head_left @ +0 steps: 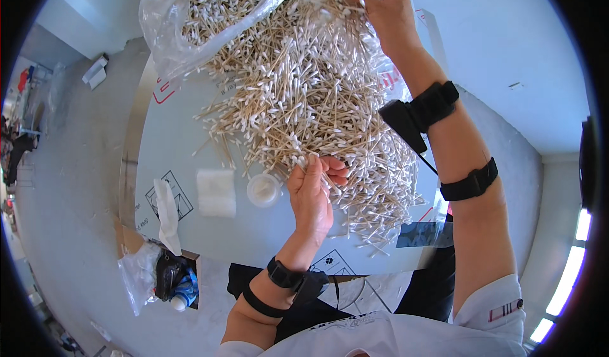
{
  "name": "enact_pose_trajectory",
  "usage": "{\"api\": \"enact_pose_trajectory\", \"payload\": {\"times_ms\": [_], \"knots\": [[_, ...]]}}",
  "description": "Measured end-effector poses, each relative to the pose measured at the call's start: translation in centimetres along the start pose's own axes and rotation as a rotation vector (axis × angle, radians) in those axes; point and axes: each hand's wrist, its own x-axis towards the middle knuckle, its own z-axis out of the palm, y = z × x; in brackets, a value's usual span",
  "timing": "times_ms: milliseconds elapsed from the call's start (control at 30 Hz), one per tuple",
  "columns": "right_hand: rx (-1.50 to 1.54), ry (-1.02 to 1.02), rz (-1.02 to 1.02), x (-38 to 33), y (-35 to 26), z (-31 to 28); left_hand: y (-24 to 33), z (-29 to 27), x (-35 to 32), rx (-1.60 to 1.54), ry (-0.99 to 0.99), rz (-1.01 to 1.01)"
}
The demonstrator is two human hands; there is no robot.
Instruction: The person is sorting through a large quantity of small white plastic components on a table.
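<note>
A big heap of cotton swabs (298, 97), with white tips and pale wooden sticks, spreads over the table. At the heap's near edge, my left hand (311, 198) is closed, pinching a bunch of cotton swabs between thumb and fingers. My right hand (390, 14) reaches to the far right of the heap, its fingers curled round more cotton swabs; some swabs beside it are blurred. Left of my left hand stands a small round clear plastic container (264, 190). A clear plastic bag (168, 33) lies open at the far side, with swabs inside it.
On the table (254, 243), a white square pad (216, 193) and a crumpled white strip (167, 214) lie left of the container. Below the table's left front edge, a box holds a clear bag (143, 274) and a blue bottle (184, 292). Loose swabs reach the near right edge.
</note>
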Motion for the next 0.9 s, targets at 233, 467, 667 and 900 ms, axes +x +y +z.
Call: {"api": "enact_pose_trajectory", "payload": {"times_ms": [233,467,667,900], "knots": [[-0.006,-0.124,0.016,1.9,1.4,-0.1,-0.2,0.1,0.0,-0.001,-0.020,-0.004],[-0.090,-0.271,-0.020,-0.8,-0.8,1.6,0.4,-0.5,0.0,-0.008,0.018,0.003],[-0.454,-0.186,0.046,-3.5,1.7,-2.0,0.2,-0.1,0.0,-0.038,0.002,-0.018],[-0.452,-0.328,0.178,-8.8,4.0,-4.1,0.1,-0.1,-0.1,-0.004,0.029,-0.014]]}}
